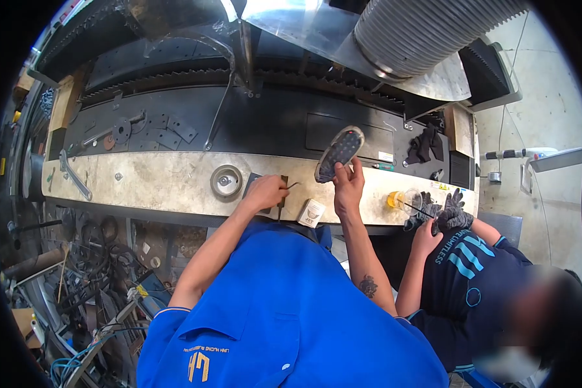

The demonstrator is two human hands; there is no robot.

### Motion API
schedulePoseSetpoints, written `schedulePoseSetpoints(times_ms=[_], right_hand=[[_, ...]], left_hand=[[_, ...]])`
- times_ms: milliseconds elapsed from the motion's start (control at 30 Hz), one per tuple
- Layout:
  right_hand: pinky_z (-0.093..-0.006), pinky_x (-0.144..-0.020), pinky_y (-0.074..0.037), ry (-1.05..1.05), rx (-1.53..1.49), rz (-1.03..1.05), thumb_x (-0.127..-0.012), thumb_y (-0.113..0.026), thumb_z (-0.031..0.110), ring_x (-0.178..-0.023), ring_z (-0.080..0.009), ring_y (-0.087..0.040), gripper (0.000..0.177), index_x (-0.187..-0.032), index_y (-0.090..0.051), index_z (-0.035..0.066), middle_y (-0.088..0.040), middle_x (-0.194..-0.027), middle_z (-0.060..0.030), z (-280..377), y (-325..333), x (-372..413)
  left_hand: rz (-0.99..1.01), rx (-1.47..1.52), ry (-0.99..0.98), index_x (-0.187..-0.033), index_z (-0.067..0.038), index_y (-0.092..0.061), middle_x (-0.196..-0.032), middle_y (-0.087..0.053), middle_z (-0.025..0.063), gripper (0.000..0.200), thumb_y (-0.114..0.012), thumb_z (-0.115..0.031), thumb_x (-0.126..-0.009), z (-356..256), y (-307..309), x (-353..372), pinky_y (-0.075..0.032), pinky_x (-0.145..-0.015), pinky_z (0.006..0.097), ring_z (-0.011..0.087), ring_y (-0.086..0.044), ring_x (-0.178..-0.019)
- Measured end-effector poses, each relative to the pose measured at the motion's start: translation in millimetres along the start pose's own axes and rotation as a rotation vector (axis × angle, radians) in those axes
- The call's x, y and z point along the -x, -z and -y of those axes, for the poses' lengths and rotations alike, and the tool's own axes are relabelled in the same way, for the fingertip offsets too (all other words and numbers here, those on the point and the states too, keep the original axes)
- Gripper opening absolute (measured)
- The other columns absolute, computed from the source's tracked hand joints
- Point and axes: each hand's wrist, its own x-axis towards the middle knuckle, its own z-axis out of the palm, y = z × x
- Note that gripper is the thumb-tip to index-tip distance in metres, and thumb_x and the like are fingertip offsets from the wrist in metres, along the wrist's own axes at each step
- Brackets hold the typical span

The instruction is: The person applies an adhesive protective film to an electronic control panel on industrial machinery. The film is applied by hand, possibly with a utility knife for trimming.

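Note:
My right hand (348, 189) is closed on the lower end of a dark shoe sole (340, 154) with a dotted face and a pale worn rim, raised above the bench. My left hand (268, 193) rests near the bench's front edge, its fingers closed. From those fingers sticks out a thin, bent dark tool (294, 185), mostly covered by the hand. Under and beside this hand lie dark flat pieces (252, 183), partly hidden. Between my hands stands a small white box (312, 213) marked JET.
On the pale bench (174, 171) are a round metal dish (226, 182), a wrench (75, 176) and a plastic cup (407, 202) with orange drink. A co-worker (472, 271) with grey gloves (451, 215) sits at right. A ribbed duct (427, 32) hangs overhead; metal plates (174, 129) lie behind.

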Motion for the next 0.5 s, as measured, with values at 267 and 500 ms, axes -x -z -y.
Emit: schedulePoseSetpoints(times_ms=[267,500], right_hand=[[-0.0303,-0.084,-0.049,-0.134,-0.26,0.176,-0.079,-0.05,-0.012,-0.096,-0.0174,-0.06,0.061,-0.136,-0.033,0.0,-0.061,-0.109,-0.013,59.8,-5.8,11.5],[-0.0323,-0.091,-0.045,-0.124,-0.113,0.357,-0.075,-0.055,-0.006,-0.106,-0.0209,-0.056,0.078,-0.145,-0.021,0.001,-0.056,-0.117,-0.0156,91.3,-33.4,36.3]], left_hand=[[-0.241,-0.051,0.034,-0.097,-0.003,-0.069,-0.088,-0.068,0.0188,0.025,-0.064,-0.022,-0.08,12.1,-14.8,-12.5,-0.052,-0.074,0.0406,0.0337,-0.066,-0.082],[-0.164,1.105,-0.21,-0.133,-0.008,-0.047,-0.105,-0.063,0.0078,0.038,-0.05,-0.013,-0.095,-108.9,58.2,19.3,-0.051,-0.078,0.03,0.0149,-0.061,-0.095]])
